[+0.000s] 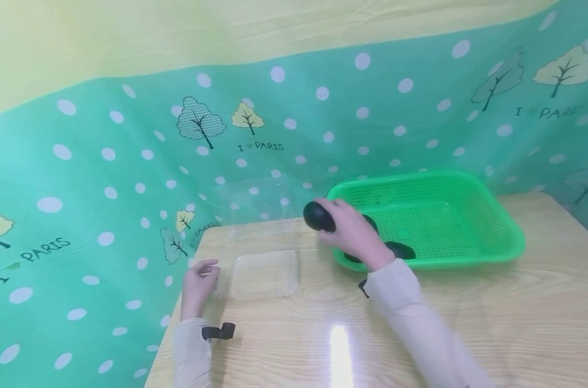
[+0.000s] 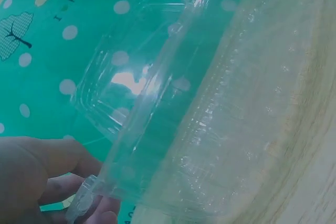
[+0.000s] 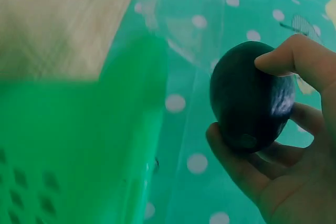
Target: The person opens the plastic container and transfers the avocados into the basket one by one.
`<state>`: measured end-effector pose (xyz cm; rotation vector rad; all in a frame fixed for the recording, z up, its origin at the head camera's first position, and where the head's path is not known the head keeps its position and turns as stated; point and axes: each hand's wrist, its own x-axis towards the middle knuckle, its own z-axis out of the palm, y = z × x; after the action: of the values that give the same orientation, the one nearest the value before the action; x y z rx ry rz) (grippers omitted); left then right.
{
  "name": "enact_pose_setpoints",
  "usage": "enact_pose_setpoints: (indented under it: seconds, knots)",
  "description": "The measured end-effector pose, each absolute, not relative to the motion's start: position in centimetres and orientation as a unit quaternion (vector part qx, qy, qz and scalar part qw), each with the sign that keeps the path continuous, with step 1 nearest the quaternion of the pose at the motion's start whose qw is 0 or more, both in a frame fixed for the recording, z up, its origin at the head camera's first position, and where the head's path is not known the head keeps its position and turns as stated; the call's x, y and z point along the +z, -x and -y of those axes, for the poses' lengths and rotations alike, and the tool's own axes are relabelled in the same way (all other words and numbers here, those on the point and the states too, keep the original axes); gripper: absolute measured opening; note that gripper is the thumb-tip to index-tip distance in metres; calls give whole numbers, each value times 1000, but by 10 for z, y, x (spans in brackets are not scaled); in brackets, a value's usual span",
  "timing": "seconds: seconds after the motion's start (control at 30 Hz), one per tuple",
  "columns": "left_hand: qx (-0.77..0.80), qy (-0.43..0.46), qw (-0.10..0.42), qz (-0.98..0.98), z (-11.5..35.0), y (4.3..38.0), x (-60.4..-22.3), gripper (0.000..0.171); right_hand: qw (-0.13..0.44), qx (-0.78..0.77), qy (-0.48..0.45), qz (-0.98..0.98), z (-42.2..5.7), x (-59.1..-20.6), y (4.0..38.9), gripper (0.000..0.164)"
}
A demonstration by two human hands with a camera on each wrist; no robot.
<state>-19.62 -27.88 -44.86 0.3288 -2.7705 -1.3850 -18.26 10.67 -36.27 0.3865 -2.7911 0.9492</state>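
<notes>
My right hand (image 1: 352, 229) grips a dark, smooth, egg-shaped avocado (image 3: 249, 98), held up at the left end of a green plastic basket (image 1: 497, 248). Thumb and fingers wrap its sides in the right wrist view. More dark avocados (image 1: 400, 250) lie in the basket's near left corner, partly hidden by that hand. On the table to the left is a clear plastic clamshell box (image 1: 264, 275), its lid (image 1: 257, 202) raised toward the curtain. At its left edge, my left hand (image 2: 47, 177) holds the corner of the box between curled fingers, some seen through the plastic.
The wooden table (image 1: 294, 339) carries both containers. Behind and to the left hangs a green dotted curtain (image 1: 129, 199) close to the table edge. Much of the basket's perforated floor shows on its right side. A bright reflection lies on the front of the table.
</notes>
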Motion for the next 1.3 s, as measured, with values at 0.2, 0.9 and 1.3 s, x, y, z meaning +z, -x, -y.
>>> enact_pose_setpoints:
  seconds: [0.2,0.9,1.3]
  knots:
    - [-445,-113,20,888,276,195,-446,37,71,316,-108,940,-138,-359,180,73]
    - [-464,-91,8,881,272,195,-444,39,43,339,-33,939,-221,-379,168,72]
    - [-445,-82,21,892,270,193,-441,37,-9,331,10,944,-244,-394,162,72]
